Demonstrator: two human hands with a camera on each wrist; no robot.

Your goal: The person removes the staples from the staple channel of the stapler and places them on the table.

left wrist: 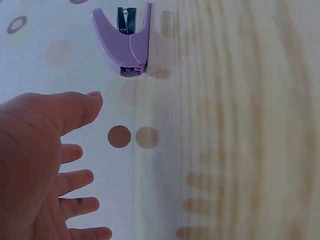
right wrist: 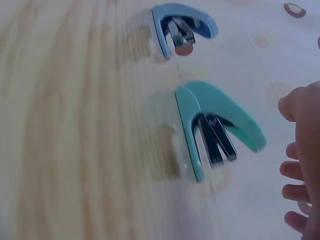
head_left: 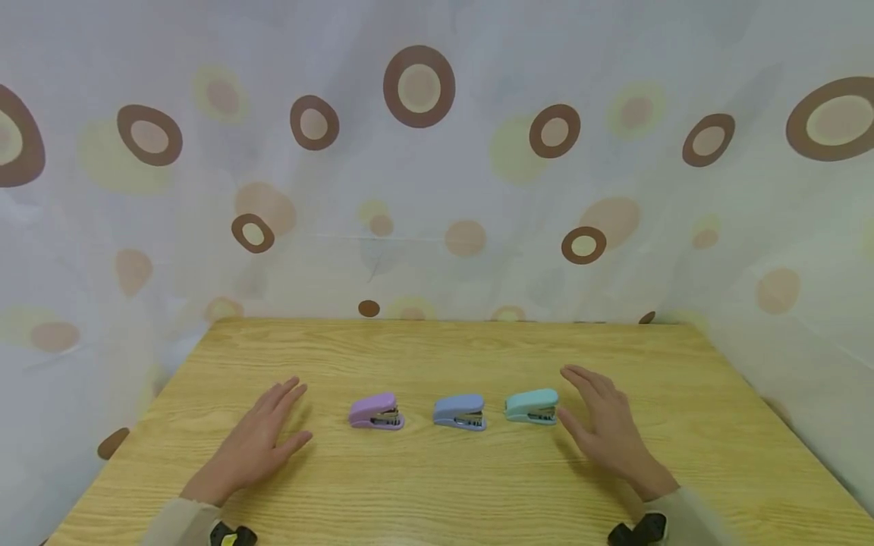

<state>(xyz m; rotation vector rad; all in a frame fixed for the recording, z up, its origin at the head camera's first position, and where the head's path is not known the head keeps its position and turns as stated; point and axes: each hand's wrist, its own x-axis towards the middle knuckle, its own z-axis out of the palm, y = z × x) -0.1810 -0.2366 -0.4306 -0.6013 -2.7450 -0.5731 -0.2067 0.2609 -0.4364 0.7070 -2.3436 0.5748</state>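
Note:
Three small staplers stand in a row across the wooden table. The purple stapler point(head_left: 374, 410) is on the left, the blue stapler point(head_left: 459, 411) in the middle and the mint-green stapler point(head_left: 531, 406) on the right. My left hand point(head_left: 256, 444) is held left of the purple stapler, fingers spread and nothing in it. On the other side my right hand point(head_left: 610, 427) is beside the mint stapler, its thumb close to that stapler's front end in the head view. In the left wrist view the purple stapler point(left wrist: 127, 42) lies beyond the thumb; the right wrist view shows the mint stapler point(right wrist: 210, 120) nearest.
The wood-grain table point(head_left: 410, 485) reaches back to a pale curtain point(head_left: 423, 174) with brown and yellow rounds, which hangs behind it and along both sides. Dark straps point(head_left: 638, 529) with devices sit on both wrists over light sleeves.

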